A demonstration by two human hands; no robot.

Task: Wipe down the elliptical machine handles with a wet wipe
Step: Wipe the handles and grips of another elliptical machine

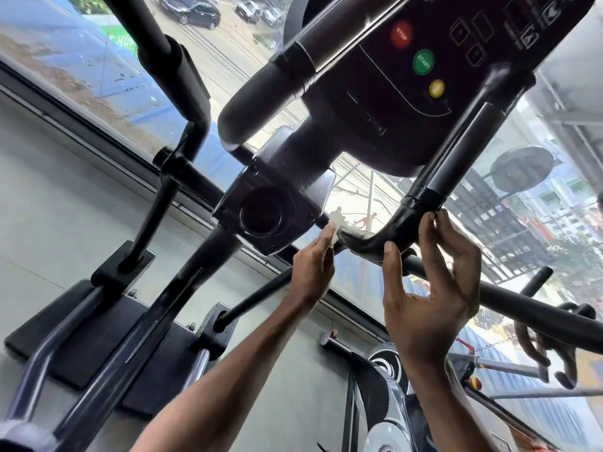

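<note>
The elliptical's fixed black handle (368, 241) curves down from the console and bends toward the centre column. My left hand (311, 272) holds a white wet wipe (334, 228) at its fingertips against the inner end of that handle, beside the column housing. My right hand (430, 288) grips the bend of the same handle, thumb underneath and fingers curled over the top. A second fixed handle (261, 96) sticks out from the console's other side. The tall moving arm handle (187, 79) stands at the upper left.
The console (456, 60) with red, green and yellow buttons hangs close above my hands. A black crossbar (522, 308) runs behind my right hand. The machine's base and rails (107, 337) lie lower left. A large window is straight ahead, and another machine (385, 386) stands lower right.
</note>
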